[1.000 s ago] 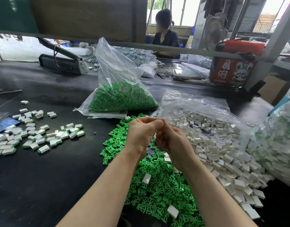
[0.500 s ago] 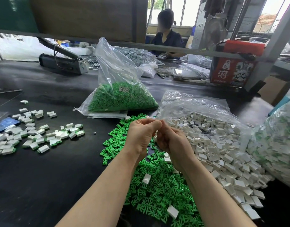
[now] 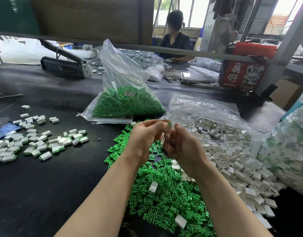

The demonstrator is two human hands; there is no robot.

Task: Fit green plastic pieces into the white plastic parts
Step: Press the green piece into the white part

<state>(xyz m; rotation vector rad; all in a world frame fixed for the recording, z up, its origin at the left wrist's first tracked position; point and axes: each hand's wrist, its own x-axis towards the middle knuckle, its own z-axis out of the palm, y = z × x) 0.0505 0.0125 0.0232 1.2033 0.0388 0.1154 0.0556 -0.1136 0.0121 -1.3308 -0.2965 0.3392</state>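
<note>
Since the earlier frame the hands have parted slightly, exposing a white part [image 3: 169, 128] with a green piece seated in its top. The left hand [image 3: 145, 139] pinches it at the fingertips; the right hand [image 3: 179, 147] is curled, holding another white part [image 3: 162, 144] (partly hidden). Below lie the loose green pieces [image 3: 164, 194]; the white parts [image 3: 233, 151] lie to their right. The bag [image 3: 125, 93] label is illegible. The red box [image 3: 241, 76] bears Chinese characters.

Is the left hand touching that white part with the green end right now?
Touching. The head view shows the left hand pinching the white part at its fingertips, no gap visible.
</note>
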